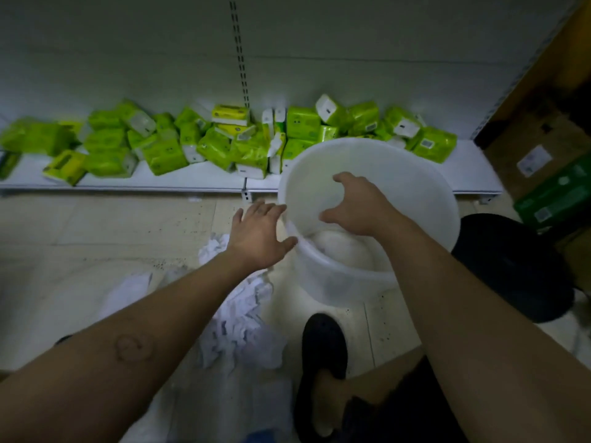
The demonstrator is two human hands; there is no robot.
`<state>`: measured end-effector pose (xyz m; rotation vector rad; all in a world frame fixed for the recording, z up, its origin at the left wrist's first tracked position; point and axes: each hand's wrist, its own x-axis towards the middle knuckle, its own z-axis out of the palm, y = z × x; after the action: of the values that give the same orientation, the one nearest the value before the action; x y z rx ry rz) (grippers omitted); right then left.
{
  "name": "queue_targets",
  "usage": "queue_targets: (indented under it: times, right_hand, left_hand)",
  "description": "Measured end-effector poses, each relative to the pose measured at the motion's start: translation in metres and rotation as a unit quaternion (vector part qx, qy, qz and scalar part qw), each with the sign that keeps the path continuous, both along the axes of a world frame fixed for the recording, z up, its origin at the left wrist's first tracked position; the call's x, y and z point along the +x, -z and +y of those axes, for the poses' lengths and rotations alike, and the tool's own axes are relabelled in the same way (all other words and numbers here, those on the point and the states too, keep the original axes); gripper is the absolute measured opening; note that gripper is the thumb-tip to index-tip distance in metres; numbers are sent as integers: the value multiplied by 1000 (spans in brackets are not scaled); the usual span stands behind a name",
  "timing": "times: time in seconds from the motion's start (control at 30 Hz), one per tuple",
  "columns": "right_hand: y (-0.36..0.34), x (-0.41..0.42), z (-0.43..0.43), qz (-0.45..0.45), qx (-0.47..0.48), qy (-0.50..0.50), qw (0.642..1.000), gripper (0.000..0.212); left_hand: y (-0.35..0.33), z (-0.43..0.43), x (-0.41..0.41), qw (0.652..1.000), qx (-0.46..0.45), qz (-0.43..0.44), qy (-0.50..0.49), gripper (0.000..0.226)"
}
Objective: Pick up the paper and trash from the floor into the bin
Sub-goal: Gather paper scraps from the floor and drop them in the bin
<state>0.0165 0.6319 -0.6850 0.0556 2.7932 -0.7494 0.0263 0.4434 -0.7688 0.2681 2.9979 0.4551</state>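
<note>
several crumpled paper sheets [242, 310] beside the bin [427, 187] look light and soft, best bunched mid-heap; left hand [259, 239] spread, right hand [356, 207] loosely open above the bin.

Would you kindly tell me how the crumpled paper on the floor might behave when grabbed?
The crumpled paper looks thin and creased, so probably light and floppy. It lies in loose wads, so bits may drop from one grip.

The bin [335, 278] is rendered in smooth, translucent white plastic; the crumpled paper [243, 314] is shown matt and creased; the tissue packs [166, 156] are wrapped in glossy green film; the floor tiles [112, 225] are seen pale and speckled.
</note>
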Motion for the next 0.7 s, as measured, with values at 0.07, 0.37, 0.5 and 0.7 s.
queue_targets:
  times: [0.07, 0.37, 0.5, 0.7]
  right_hand:
    - [-1, 7, -20, 15, 12, -35, 999, 82]
    - [45, 71, -136, -14, -3, -190, 982, 61]
    - [94, 84, -152, -163, 82, -235, 955, 56]
    - [183, 113, -156, -360, 173, -249, 882, 54]
  left_hand:
    - [8, -28, 18, 999, -2, -43, -23, 78]
    - [60, -127, 96, 981, -23, -188, -47, 72]
    - [92, -134, 114, 973, -6, -230, -33, 62]
    - [160, -125, 155, 942, 33, -333, 22, 58]
